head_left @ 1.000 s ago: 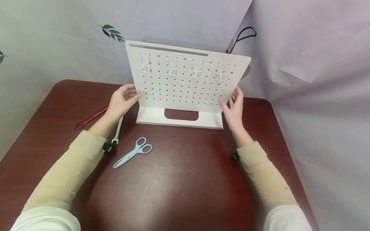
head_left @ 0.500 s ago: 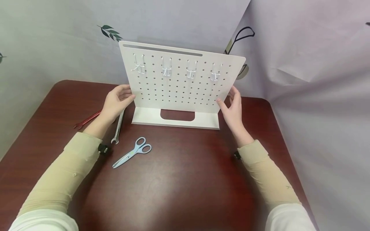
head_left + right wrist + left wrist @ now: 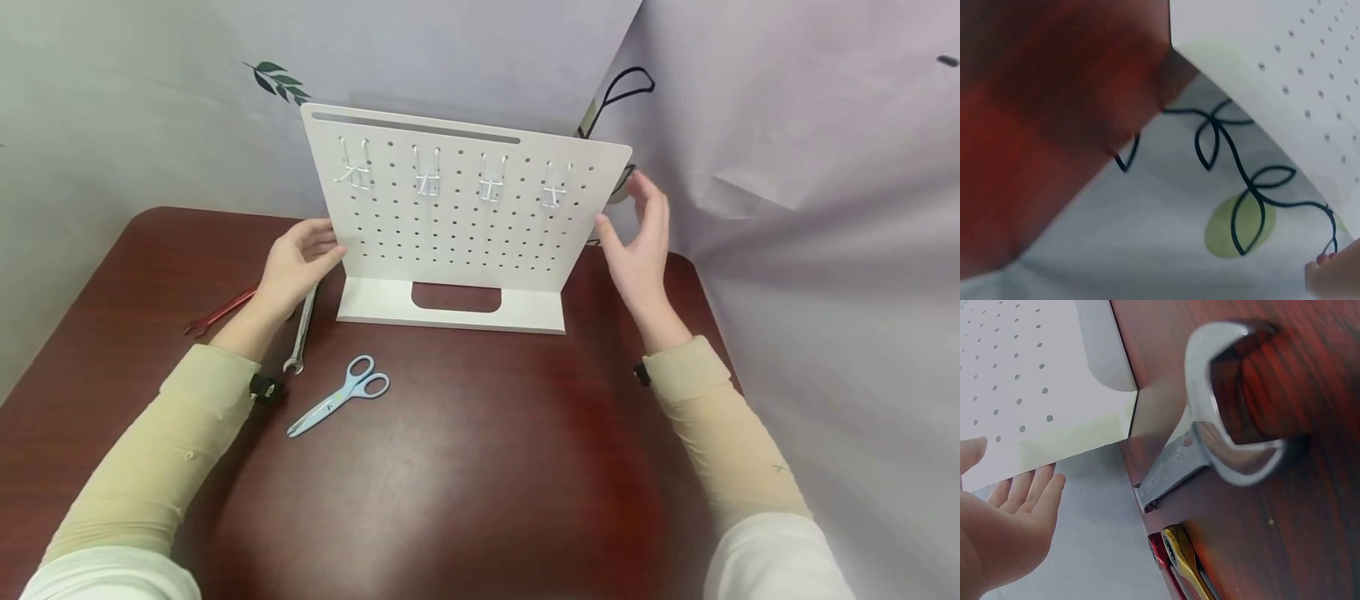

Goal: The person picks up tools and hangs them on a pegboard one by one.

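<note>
Near the far edge of the counter (image 3: 450, 467), the pegboard (image 3: 467, 218) is pinched by the left grip (image 3: 294, 260); with the right grip (image 3: 639, 250) spread, tipping should be prevented.

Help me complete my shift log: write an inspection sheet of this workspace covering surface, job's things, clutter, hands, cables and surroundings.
Surface: dark red-brown tabletop, glossy.
Job's things: white pegboard standing on the tabletop, four wire hooks near its top.
Clutter: blue scissors, silver wrench, red wrench, gold tool.
Hands: left hand grips the pegboard's left edge; right hand is at its right edge, contact unclear.
Cables: nothing seen.
Surroundings: pale backdrop with leaf print.
</note>
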`<act>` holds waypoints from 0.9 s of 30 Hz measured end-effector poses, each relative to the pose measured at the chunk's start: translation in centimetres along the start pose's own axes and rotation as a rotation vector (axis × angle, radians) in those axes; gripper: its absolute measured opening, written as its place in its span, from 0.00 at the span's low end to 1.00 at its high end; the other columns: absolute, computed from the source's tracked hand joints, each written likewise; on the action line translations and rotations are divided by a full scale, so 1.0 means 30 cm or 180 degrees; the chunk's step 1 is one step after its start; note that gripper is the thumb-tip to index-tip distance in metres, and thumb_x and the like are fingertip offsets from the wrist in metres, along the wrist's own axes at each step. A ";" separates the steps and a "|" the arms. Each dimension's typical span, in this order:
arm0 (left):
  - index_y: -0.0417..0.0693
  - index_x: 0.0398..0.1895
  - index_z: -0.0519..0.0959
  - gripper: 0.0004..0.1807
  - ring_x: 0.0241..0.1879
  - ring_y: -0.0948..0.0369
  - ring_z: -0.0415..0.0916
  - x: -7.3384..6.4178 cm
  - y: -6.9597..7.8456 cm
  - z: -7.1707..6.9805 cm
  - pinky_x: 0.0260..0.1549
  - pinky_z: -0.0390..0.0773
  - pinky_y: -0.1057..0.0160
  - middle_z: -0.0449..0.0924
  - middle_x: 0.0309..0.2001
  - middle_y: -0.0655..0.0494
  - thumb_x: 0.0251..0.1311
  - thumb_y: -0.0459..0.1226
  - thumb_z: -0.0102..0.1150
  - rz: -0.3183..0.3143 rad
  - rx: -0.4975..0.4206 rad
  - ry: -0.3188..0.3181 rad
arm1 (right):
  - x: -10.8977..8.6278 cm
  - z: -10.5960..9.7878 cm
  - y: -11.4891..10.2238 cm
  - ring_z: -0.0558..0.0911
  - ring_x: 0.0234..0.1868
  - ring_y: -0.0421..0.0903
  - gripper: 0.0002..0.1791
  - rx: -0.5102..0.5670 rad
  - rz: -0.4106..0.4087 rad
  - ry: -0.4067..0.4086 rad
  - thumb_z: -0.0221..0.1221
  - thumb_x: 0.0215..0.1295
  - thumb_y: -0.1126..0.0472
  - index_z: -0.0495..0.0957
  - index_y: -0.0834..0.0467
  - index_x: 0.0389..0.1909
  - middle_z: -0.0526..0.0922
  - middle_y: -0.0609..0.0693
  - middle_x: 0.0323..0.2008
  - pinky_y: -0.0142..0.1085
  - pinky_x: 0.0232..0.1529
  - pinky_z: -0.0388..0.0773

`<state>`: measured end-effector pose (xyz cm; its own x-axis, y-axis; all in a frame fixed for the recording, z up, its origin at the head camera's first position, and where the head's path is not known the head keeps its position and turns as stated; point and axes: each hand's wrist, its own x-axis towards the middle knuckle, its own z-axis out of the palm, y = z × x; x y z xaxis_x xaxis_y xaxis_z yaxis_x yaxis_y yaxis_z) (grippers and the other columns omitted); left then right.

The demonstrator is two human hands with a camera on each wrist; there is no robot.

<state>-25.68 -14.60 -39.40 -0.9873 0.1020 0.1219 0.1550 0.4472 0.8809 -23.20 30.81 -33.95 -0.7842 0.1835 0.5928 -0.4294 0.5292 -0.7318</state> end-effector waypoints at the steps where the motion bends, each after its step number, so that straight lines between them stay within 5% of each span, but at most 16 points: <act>1: 0.35 0.75 0.69 0.30 0.50 0.78 0.73 0.000 -0.001 0.000 0.58 0.76 0.71 0.78 0.68 0.32 0.75 0.37 0.61 -0.0001 -0.0006 0.0001 | 0.014 -0.002 -0.010 0.69 0.76 0.51 0.38 -0.0026 -0.0087 0.0035 0.66 0.68 0.67 0.65 0.67 0.76 0.71 0.63 0.72 0.32 0.81 0.60; 10: 0.35 0.76 0.69 0.30 0.51 0.77 0.73 -0.002 0.001 -0.003 0.52 0.73 0.80 0.77 0.69 0.32 0.76 0.38 0.61 -0.0035 0.0004 -0.0010 | 0.123 0.002 -0.180 0.71 0.73 0.58 0.32 -0.0102 -0.0750 0.0091 0.63 0.64 0.74 0.69 0.76 0.69 0.73 0.71 0.68 0.35 0.80 0.61; 21: 0.35 0.76 0.69 0.30 0.61 0.58 0.77 -0.001 -0.002 -0.008 0.52 0.72 0.80 0.77 0.69 0.32 0.77 0.39 0.59 -0.0042 0.0056 -0.0047 | 0.227 0.022 -0.071 0.76 0.69 0.56 0.29 -0.0602 -0.1317 -0.0481 0.68 0.67 0.64 0.76 0.65 0.69 0.82 0.61 0.64 0.41 0.76 0.66; 27: 0.33 0.75 0.69 0.29 0.50 0.78 0.73 0.007 -0.013 -0.015 0.50 0.71 0.83 0.77 0.68 0.30 0.77 0.38 0.59 0.0015 0.0023 -0.0070 | 0.228 0.025 -0.063 0.79 0.64 0.61 0.26 -0.0794 -0.1510 -0.0651 0.67 0.69 0.63 0.79 0.65 0.66 0.84 0.64 0.60 0.46 0.72 0.71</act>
<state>-25.97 -15.15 -39.49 -0.9856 0.1235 0.1158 0.1598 0.4531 0.8770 -28.08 30.44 -28.76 -0.6127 -0.2728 0.7417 -0.6563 0.6985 -0.2853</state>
